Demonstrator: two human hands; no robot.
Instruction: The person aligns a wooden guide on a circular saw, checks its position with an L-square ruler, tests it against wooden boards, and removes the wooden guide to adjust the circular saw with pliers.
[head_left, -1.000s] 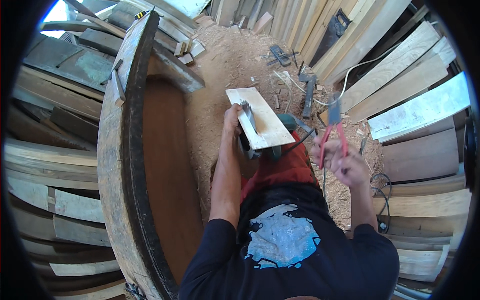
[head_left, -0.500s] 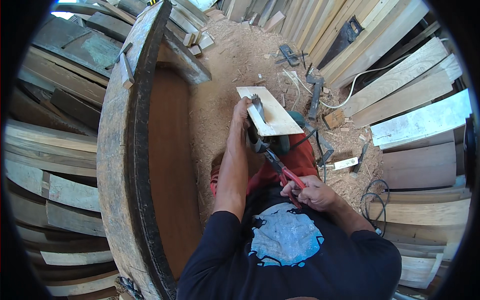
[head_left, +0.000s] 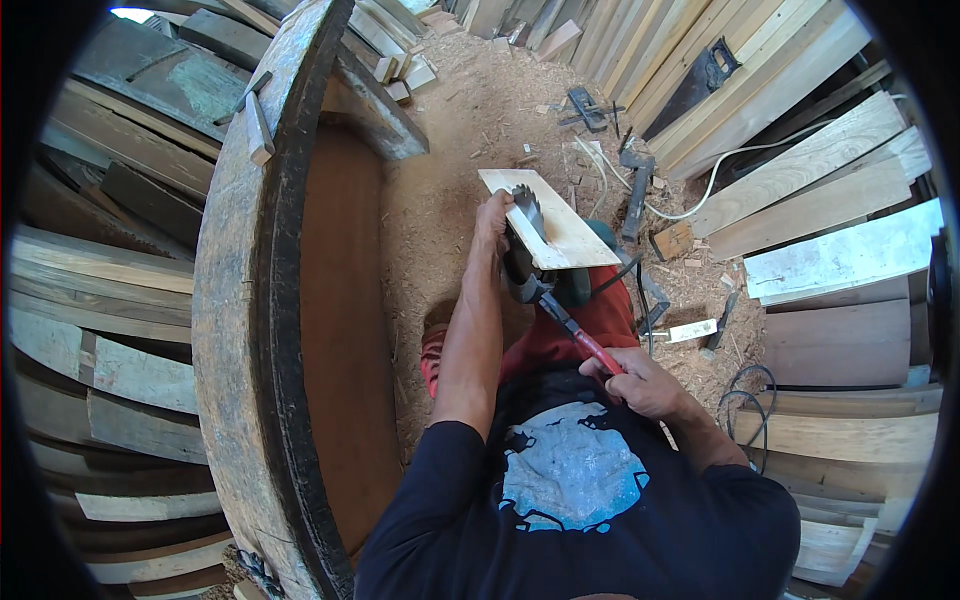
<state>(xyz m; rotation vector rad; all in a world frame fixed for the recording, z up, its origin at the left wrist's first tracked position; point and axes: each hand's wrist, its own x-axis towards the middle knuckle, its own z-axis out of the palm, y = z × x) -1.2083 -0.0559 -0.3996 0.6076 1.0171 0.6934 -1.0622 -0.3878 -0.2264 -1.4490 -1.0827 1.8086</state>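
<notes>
A circular saw (head_left: 524,282) rests upturned over my lap, a pale flat board (head_left: 572,236) fixed across its base. Through a slot in that board sticks the toothed saw blade (head_left: 530,208). My left hand (head_left: 492,218) is closed round the board's left edge, close beside the blade; some of its fingers are hidden underneath. In my right hand (head_left: 640,383) are red-handled pliers (head_left: 598,352), my fingers wrapped round the grips. Their dark jaws reach the saw's underside below the board, where I cannot make out exactly what they touch.
A thick wooden bench (head_left: 232,300) runs along my left, with a hammer (head_left: 258,130) on it. Stacked planks (head_left: 840,265) line the right side. On the shaving-strewn floor lie a clamp (head_left: 634,195), a white cable (head_left: 715,185) and a black cord (head_left: 765,400). A handsaw (head_left: 690,90) leans against boards.
The pliers' handles, spread apart before, are now squeezed together in my right hand. The saw and board have shifted slightly to the right, with more blade showing.
</notes>
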